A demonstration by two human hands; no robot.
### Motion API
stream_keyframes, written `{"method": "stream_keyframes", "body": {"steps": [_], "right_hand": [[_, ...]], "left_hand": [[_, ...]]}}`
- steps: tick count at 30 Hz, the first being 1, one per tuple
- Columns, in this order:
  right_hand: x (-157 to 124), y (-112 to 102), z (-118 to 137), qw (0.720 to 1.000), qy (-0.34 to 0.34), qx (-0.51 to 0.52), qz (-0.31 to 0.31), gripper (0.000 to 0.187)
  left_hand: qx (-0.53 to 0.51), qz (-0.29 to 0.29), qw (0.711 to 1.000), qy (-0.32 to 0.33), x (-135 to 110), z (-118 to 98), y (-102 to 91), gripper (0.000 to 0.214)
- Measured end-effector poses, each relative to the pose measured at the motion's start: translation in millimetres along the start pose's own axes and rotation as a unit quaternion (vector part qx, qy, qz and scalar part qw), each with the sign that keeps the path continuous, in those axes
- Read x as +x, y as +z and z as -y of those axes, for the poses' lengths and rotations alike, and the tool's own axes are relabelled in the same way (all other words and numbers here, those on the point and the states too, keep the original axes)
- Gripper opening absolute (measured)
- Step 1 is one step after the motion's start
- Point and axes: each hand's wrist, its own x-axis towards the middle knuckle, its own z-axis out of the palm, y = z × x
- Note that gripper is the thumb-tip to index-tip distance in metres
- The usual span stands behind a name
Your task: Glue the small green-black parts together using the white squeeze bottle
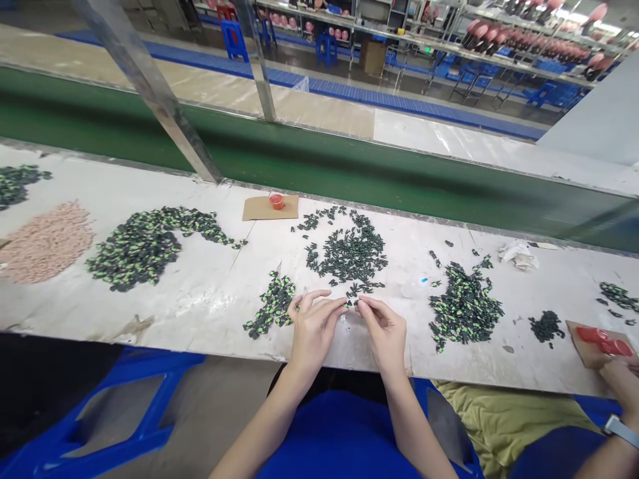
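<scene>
Over the near part of the white tabletop (219,313), my left hand (314,327) pinches a small black-and-green piece (348,304) between thumb and index finger. Close beside it, my right hand (384,329) has thumb and index finger pressed together on a tiny dark piece (356,303), mostly covered by the fingertips. The two pieces are nearly touching. Just beyond my fingers spreads a heap of small black parts (352,256). A smaller pile of black-and-green pieces (272,306) lies next to my left hand.
Larger black-and-green heaps lie left (137,249) and right (464,306). A pale pink pile (47,243) is far left. A red-filled cup (276,201) stands on cardboard (254,209). Another person's hand (622,382) is at the right edge. A green conveyor (309,163) runs behind.
</scene>
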Motion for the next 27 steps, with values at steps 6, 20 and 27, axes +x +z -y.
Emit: {"method": "stream_keyframes", "body": {"steps": [6, 20, 27], "right_hand": [[-3, 1, -4, 1.000, 0.019, 0.012, 0.021, 0.019], [-7, -9, -6, 0.999, 0.008, 0.046, 0.017, 0.016], [-9, -13, -15, 0.993, -0.049, 0.104, 0.018, 0.023]], "left_hand": [[-0.004, 0.012, 1.000, 0.021, 0, -5, 0.0, 0.021], [0.009, 0.073, 0.991, 0.112, 5, -5, -5.3, 0.038], [-0.024, 0.149, 0.971, 0.183, 15, -3, -11.5, 0.036]]}}
